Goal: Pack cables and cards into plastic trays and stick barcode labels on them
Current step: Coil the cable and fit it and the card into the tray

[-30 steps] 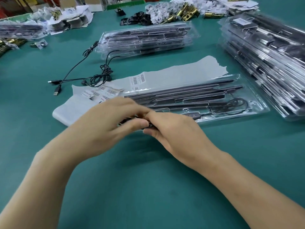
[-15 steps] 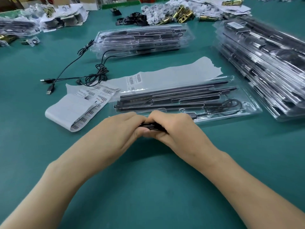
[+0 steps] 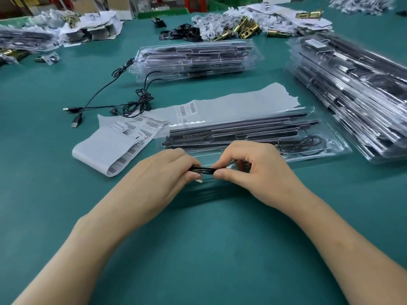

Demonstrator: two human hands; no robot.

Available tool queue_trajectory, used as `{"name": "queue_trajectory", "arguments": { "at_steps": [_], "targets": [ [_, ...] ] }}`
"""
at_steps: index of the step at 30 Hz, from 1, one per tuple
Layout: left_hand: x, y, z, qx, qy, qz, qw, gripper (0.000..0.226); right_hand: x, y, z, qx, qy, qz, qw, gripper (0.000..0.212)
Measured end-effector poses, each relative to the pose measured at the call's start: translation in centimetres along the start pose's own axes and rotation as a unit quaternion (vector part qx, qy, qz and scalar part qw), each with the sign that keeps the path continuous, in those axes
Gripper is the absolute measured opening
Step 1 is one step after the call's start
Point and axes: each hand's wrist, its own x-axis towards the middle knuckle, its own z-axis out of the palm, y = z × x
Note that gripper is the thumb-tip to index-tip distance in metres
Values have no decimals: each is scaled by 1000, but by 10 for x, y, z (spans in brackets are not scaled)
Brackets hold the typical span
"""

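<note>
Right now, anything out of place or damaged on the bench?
Mildly. Loose USB cables lie tangled and unpacked on the table. The label backing sheet has a ragged torn end, and the barcode label strip curls over itself. Nothing spilled.

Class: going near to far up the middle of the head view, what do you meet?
Folded black cable held by left hand and right hand, clear tray, label backing strip, tray stack, brass fittings.

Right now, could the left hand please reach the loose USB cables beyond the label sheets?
Probably yes, once freed: the left hand and right hand both pinch a folded cable, but only label sheets lie between it and the loose USB cables.
</note>
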Motion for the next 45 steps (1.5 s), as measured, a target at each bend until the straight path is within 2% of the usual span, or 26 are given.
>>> {"name": "queue_trajectory", "arguments": {
  "at_steps": [2, 5, 12, 19, 24, 28, 30, 33, 37, 42, 45],
  "targets": [
    [-1, -1, 0, 5, -7, -7, 1000, 51, -1, 0, 3, -21, 10, -17, 1000, 8],
    [-2, 0, 0, 11, -7, -18, 1000, 58, -1, -1, 6, -61, 21, -45, 997, 8],
    [0, 6, 6, 27, 55, -50, 997, 52, -3, -8, 9, -151, 57, -81, 984, 10],
    [-1, 5, 3, 17, 56, -56, 997, 51, -3, -11, 12, -151, 49, -82, 984, 8],
    [-2, 8, 3, 48, 80, -44, 995, 52, -3, -12, 12, -129, 33, -70, 989, 20],
    [-2, 7, 5, 73, 106, -21, 991, 50, -1, -13, 15, -98, 46, -55, 993, 14],
    [-2, 6, 7, 81, 116, -12, 990, 47, -2, -16, 18, -143, 58, -73, 985, 15],
    [-2, 5, 9, 85, 125, -15, 988, 45, -5, -22, 22, -255, 87, -124, 955, 18],
    [-2, 5, 10, 97, 143, -23, 985, 45, -8, -32, 27, -307, 85, -140, 938, 36],
    [-1, 9, 14, 68, 128, -47, 988, 50, -9, -31, 34, -331, 126, -143, 924, 16],
    [-1, 11, 14, 67, 123, -54, 989, 52, -9, -34, 34, -337, 118, -142, 923, 14]
  ]
}}
